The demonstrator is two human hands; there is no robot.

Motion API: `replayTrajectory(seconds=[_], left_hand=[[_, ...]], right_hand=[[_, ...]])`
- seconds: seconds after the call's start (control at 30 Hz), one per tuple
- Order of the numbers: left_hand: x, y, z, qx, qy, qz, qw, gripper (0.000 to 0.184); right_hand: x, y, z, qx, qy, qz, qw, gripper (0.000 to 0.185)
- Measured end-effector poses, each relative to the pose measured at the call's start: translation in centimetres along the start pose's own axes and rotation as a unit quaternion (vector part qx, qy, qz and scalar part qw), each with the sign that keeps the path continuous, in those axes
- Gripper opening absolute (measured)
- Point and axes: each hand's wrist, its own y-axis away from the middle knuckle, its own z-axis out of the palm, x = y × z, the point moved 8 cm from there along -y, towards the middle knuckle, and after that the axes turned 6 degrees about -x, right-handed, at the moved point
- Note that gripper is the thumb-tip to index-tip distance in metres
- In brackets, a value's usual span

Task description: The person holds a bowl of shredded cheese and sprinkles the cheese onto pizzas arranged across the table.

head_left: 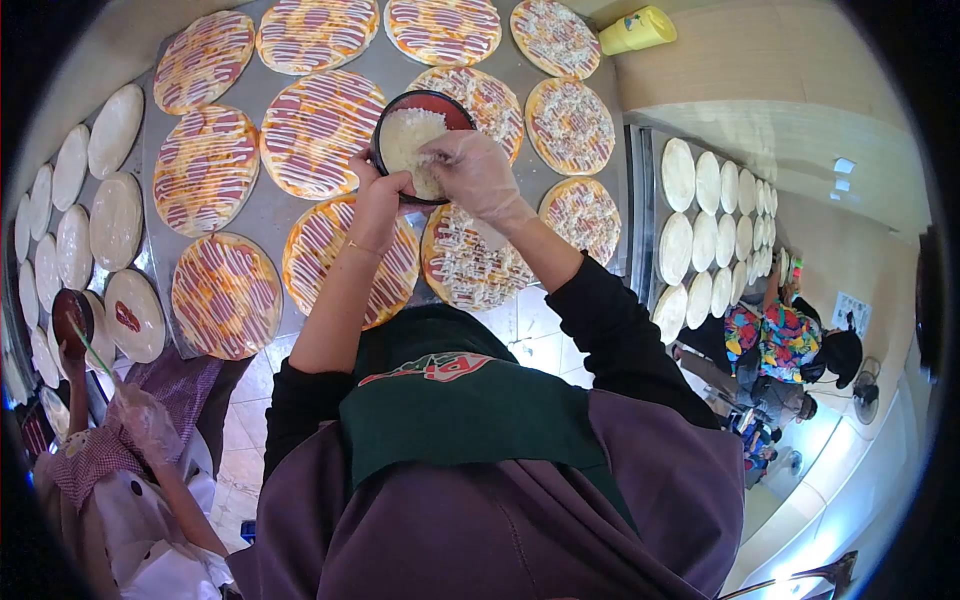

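Note:
My left hand (376,208) is wrapped round the near left rim of a dark bowl (446,103) with a reddish inside. White grated cheese (408,135) fills much of this bowl. My right hand (476,176), in a clear plastic glove, dips into it with its fingers pinched together at the cheese. Below the bowl lies a pizza (470,262) strewn with white shreds. To its left, another pizza (335,262) carries slices of meat and white zigzag sauce lines without shreds.
Rows of topped pizzas (205,170) cover the metal table (405,85). Plain dough bases (117,220) lie to the left, more bases (678,175) to the right. A yellow cup (638,30) lies at the back. A co-worker's gloved hand (145,420) works beside a red sauce bowl (72,318).

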Motion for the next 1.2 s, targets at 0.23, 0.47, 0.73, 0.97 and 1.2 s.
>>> replayTrajectory(seconds=[0.23, 0.47, 0.73, 0.97, 1.2], left_hand=[[-0.1, 0.3, -0.7, 0.009, -0.018, 0.016, 1.0, 0.064], [1.9, 1.1, -3.5, 0.047, 0.013, 0.043, 0.998, 0.064], [3.4, 4.1, -6.6, 0.063, -0.024, 0.071, 0.995, 0.054], [3.6, 7.7, -8.8, 0.071, -0.002, 0.064, 0.995, 0.06], [3.0, 9.1, -10.7, 0.064, 0.001, 0.049, 0.997, 0.073]], right_hand=[[5.7, 1.8, 0.1, 0.021, -0.502, 0.231, 0.833, 0.025], [14.9, 1.8, -1.1, 0.086, -0.614, 0.255, 0.742, 0.023], [20.3, -1.9, -3.3, 0.126, -0.216, 0.285, 0.925, 0.02], [20.7, -3.1, -1.8, 0.093, -0.188, 0.234, 0.949, 0.023], [14.9, -5.2, -0.6, 0.057, -0.196, 0.22, 0.954, 0.024]])
